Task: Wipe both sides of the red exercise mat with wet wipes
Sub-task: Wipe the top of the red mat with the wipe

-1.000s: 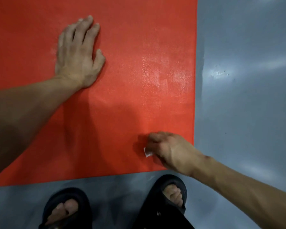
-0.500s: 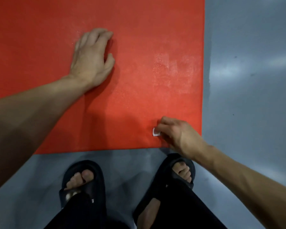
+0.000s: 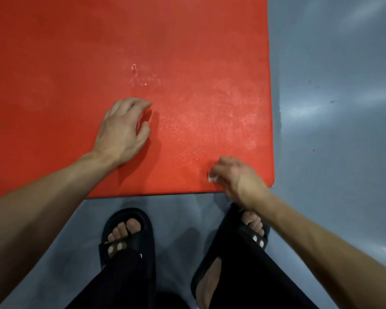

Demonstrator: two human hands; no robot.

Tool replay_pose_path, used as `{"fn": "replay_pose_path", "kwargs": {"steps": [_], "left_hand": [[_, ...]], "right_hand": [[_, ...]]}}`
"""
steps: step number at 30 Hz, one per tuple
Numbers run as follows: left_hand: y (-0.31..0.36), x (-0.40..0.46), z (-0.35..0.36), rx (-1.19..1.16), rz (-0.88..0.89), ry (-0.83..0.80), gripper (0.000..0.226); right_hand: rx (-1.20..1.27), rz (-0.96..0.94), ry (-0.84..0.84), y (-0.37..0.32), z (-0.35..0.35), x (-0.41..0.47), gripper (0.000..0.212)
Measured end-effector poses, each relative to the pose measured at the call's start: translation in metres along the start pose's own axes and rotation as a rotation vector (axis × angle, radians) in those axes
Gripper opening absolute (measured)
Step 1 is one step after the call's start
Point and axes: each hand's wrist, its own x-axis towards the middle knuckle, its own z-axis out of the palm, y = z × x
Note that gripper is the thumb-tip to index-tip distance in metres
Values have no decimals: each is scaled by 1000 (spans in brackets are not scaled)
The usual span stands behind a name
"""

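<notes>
Peeking left of right grip (image 3: 234, 175): wipe (image 3: 211, 178)

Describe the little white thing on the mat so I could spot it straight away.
Start at the big red mat on the grey floor and go to its near right corner. There the right hand pinches a wet wipe, pressed to the mat. It is the only white scrap on the red.

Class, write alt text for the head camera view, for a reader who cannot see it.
Seen from above, a person's right hand presses a small white wet wipe onto the near right corner of a red exercise mat on a grey floor. The left hand rests on the mat, fingers bent. Black sandals stand just off its near edge.
</notes>
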Motion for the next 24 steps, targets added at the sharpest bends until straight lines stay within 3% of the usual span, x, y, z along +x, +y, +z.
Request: {"fn": "replay_pose_path", "kwargs": {"steps": [4, 6, 9, 11, 14, 20, 22, 24], "left_hand": [[-1, -19, 0, -20, -23, 14, 48], [0, -27, 1, -31, -27, 16, 46], [1, -37, -1, -45, -30, 14, 43], [1, -43, -3, -47, -44, 9, 44], [-1, -49, -5, -48, -60, 0, 43], [-8, -61, -12, -35, -102, 14, 47], [-10, -65, -13, -41, -101, 29, 46], [-14, -67, -14, -55, -104, 46, 45]], "right_hand": [[87, -69, -229, -14, 24, -36, 21], [101, 6, -76, -8, 11, -24, 8], [43, 195, 307, 6, -21, 8, 13], [17, 283, 386, 9, -29, 24, 13], [21, 316, 262, -8, -6, 25, 9], [124, 140, -160, -69, 65, -14, 22], [147, 144, -124, -72, 67, -27, 20], [209, 202, 27, -64, 55, -36, 19]]}}
